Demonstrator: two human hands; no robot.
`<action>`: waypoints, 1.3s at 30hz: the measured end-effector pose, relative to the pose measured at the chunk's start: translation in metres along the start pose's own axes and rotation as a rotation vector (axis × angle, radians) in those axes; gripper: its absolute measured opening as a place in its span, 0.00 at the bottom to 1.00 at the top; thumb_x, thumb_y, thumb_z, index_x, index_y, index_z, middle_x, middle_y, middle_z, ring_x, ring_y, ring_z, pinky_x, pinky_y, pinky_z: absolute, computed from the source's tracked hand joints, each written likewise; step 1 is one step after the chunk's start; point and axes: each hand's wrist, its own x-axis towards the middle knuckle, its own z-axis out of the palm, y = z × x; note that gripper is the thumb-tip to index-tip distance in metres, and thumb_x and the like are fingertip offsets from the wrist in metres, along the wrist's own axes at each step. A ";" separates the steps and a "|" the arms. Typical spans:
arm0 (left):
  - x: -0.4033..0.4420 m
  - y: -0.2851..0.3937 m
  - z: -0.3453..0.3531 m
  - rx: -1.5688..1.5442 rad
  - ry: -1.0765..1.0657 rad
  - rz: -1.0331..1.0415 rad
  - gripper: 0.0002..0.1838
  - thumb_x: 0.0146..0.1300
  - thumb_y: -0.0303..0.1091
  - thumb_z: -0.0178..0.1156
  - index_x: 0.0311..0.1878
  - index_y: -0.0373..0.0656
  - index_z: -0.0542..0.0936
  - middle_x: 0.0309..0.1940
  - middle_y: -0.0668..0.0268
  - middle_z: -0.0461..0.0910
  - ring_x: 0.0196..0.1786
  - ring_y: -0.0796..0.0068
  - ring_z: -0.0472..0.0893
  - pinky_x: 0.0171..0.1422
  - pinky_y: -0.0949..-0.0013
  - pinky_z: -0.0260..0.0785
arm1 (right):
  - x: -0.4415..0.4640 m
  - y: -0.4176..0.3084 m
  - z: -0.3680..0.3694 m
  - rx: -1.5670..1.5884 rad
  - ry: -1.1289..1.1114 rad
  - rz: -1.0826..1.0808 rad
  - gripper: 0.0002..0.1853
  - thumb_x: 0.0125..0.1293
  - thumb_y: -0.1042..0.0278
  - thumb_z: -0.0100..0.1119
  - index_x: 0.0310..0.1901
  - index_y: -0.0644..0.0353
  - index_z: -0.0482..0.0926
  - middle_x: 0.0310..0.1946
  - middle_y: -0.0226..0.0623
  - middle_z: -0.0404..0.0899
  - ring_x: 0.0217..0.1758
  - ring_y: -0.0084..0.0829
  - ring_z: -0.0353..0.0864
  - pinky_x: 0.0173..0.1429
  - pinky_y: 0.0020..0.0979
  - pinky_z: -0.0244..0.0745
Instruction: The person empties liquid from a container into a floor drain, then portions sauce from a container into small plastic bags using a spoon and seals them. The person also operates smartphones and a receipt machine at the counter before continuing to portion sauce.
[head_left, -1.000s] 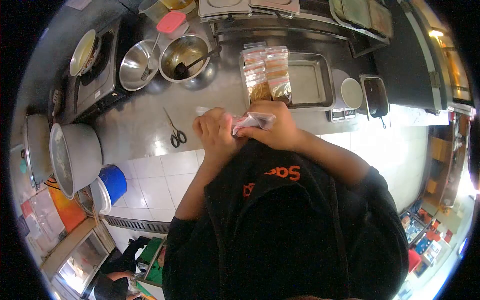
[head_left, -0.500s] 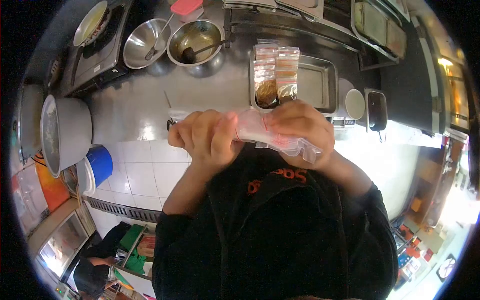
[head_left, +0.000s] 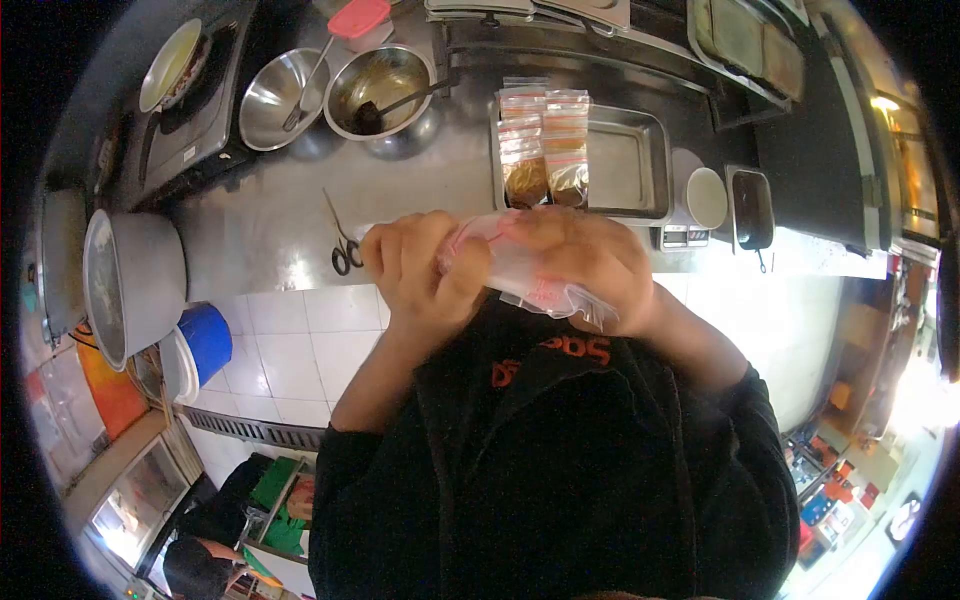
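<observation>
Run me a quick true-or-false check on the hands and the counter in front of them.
1. The left hand and right hand both hold the clear plastic. True.
2. The scissors are in the right hand. False: they lie on the counter, near the left hand.
3. A dark utensil rests in a metal bowl. True.
4. The filled packets cover the whole tray. False: they are grouped toward its left side.

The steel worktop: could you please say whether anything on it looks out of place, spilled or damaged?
I see no spill or damage. Only the scissors look slightly out of place: they lie with their handles close to the front edge of the worktop, where they might get knocked off.
</observation>
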 end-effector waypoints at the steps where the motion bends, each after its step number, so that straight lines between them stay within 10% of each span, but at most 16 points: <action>1: -0.001 -0.001 0.002 -0.005 -0.016 -0.017 0.18 0.50 0.37 0.67 0.45 0.51 0.75 0.41 0.62 0.77 0.39 0.61 0.76 0.46 0.56 0.62 | -0.003 -0.001 -0.001 -0.020 0.025 0.019 0.16 0.57 0.73 0.68 0.45 0.64 0.74 0.45 0.57 0.81 0.48 0.53 0.85 0.50 0.48 0.82; 9: -0.019 -0.027 0.026 -0.007 -0.304 -0.180 0.24 0.39 0.38 0.70 0.41 0.45 0.75 0.41 0.61 0.77 0.45 0.57 0.77 0.49 0.54 0.64 | -0.053 0.012 -0.011 -0.001 0.482 0.354 0.10 0.64 0.80 0.59 0.46 0.66 0.74 0.41 0.48 0.79 0.44 0.41 0.83 0.48 0.37 0.81; 19: -0.093 -0.114 0.055 0.073 -0.903 -0.634 0.38 0.41 0.38 0.68 0.60 0.46 0.69 0.54 0.57 0.76 0.57 0.52 0.75 0.60 0.48 0.64 | -0.185 0.074 -0.035 -0.100 0.015 1.168 0.12 0.70 0.71 0.50 0.52 0.63 0.74 0.46 0.54 0.80 0.53 0.56 0.79 0.56 0.42 0.73; 25: -0.095 -0.108 0.060 0.193 -0.641 -0.573 0.48 0.44 0.40 0.68 0.72 0.46 0.60 0.65 0.51 0.66 0.67 0.48 0.65 0.68 0.43 0.57 | -0.180 0.066 -0.026 -0.129 0.031 1.227 0.14 0.68 0.67 0.54 0.53 0.59 0.74 0.45 0.54 0.81 0.49 0.57 0.81 0.52 0.45 0.76; 39: -0.085 -0.071 0.057 0.022 -0.543 -0.425 0.36 0.52 0.38 0.68 0.65 0.42 0.68 0.59 0.50 0.71 0.64 0.46 0.68 0.68 0.47 0.59 | -0.211 0.117 -0.001 -0.467 0.466 1.311 0.17 0.63 0.64 0.59 0.52 0.63 0.77 0.39 0.57 0.82 0.47 0.55 0.82 0.48 0.47 0.75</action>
